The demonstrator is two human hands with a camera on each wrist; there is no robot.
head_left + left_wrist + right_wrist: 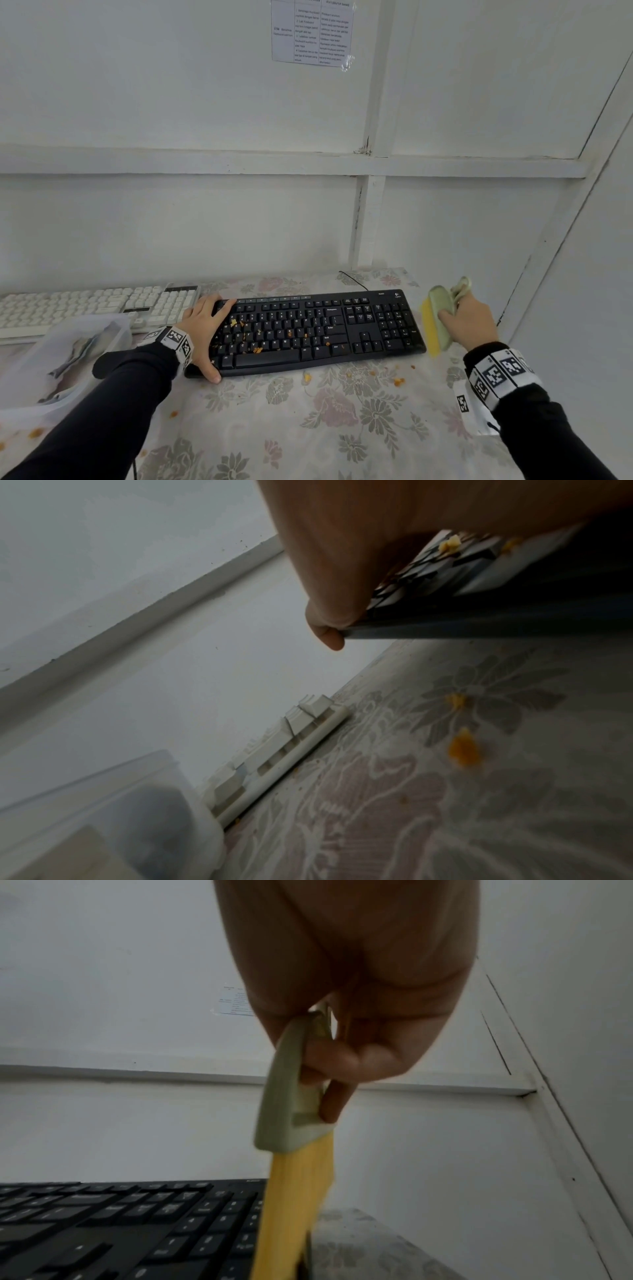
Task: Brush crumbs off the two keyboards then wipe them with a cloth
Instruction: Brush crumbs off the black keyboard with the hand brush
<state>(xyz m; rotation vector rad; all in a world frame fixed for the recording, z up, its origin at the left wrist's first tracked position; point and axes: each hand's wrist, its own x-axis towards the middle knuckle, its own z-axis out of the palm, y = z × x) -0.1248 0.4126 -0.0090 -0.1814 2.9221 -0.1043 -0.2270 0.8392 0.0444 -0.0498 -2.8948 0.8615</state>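
Note:
A black keyboard (315,332) lies at the middle of the table, with orange crumbs (257,349) scattered over its left keys. My left hand (205,329) grips its left end, fingers over the back corner and thumb (329,634) at the front edge (479,615). Just past the keyboard's right end, my right hand (469,318) holds a brush (440,322) with a pale green handle (284,1096) and yellow bristles (294,1204) pointing down beside the number pad (219,1229). A white keyboard (85,308) lies at the far left by the wall. No cloth is plainly visible.
A clear plastic container (68,359) stands at the left in front of the white keyboard (291,739). Loose crumbs (399,381) lie on the floral tablecloth (308,428) in front of the black keyboard. White walls close the table at the back and right.

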